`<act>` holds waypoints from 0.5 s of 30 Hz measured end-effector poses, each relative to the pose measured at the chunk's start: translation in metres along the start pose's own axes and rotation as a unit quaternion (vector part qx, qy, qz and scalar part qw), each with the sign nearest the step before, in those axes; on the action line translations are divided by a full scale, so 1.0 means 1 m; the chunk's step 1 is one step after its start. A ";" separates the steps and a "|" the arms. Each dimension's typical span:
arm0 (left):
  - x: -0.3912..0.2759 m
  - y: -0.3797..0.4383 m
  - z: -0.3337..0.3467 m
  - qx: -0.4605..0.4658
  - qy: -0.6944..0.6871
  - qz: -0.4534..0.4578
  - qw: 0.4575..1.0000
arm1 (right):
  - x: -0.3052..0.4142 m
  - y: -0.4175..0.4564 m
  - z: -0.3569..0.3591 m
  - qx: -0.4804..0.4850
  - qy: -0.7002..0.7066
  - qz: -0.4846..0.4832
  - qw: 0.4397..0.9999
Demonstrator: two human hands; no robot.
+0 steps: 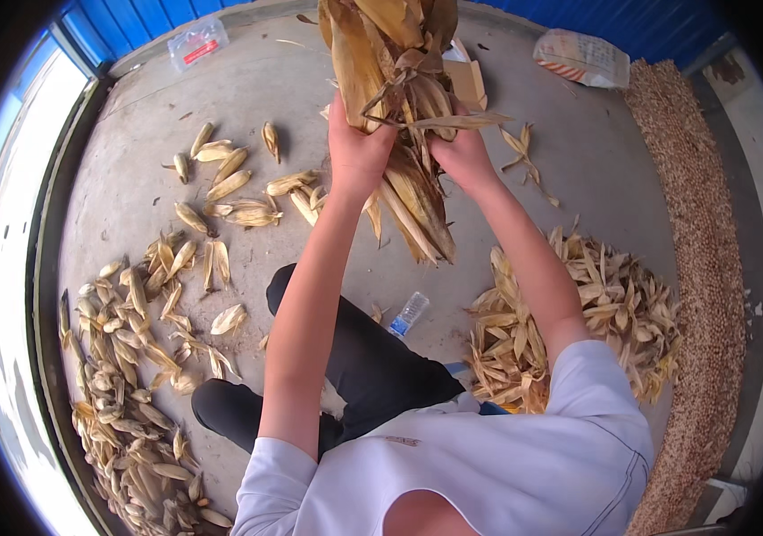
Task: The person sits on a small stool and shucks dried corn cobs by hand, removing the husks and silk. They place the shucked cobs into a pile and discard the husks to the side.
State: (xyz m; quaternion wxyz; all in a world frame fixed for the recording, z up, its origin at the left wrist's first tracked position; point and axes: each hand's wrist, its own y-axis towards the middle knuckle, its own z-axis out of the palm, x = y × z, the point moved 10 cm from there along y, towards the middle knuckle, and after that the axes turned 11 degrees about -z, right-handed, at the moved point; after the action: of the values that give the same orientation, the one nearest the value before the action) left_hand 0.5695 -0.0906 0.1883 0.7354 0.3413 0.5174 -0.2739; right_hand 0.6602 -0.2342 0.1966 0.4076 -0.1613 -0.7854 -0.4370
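Note:
Both arms reach out in front of me, holding up a large bundle of dry corn husks (415, 181) above the concrete floor. My left hand (360, 149) grips the bundle's left side, its fingers partly hidden behind the husks. On the right side my right hand (465, 149) is closed around it, with its fingertips hidden too. The bundle's upper end runs out of the top of the picture, and its lower ends hang over the floor between my forearms. A dry twisted leaf sticks out to the right across my right hand.
Unhusked corn ears (133, 429) form a pile at left, with several more scattered (230, 164) ahead. At right lie a husk heap (616, 301) and a long band of kernels (703, 234). A plastic bottle (410, 313), a cardboard box (467, 84), a sack (582, 57) and a clear bag (198, 43) rest on the floor.

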 end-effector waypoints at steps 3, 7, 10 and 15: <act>0.008 -0.044 0.174 0.131 -0.028 -0.004 0.991 | 0.004 -0.082 -0.177 -0.124 -0.066 0.103 0.985; 0.006 -0.148 0.360 0.329 -0.069 -0.023 0.941 | 0.088 -0.205 -0.333 -0.280 -0.150 0.159 0.935; 0.008 -0.235 0.436 0.463 0.095 -0.044 0.880 | 0.129 -0.311 -0.419 -0.369 -0.207 0.210 0.882; 0.094 -0.280 0.414 0.616 0.346 -0.087 0.702 | 0.154 -0.484 -0.496 -0.362 -0.452 0.407 0.707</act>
State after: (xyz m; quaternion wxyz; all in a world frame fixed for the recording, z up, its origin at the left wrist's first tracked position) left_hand 0.6252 -0.5930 0.1339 0.1032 0.7425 0.4784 -0.4574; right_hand 0.5182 -0.9301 0.1895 0.0529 -0.7785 -0.5154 -0.3542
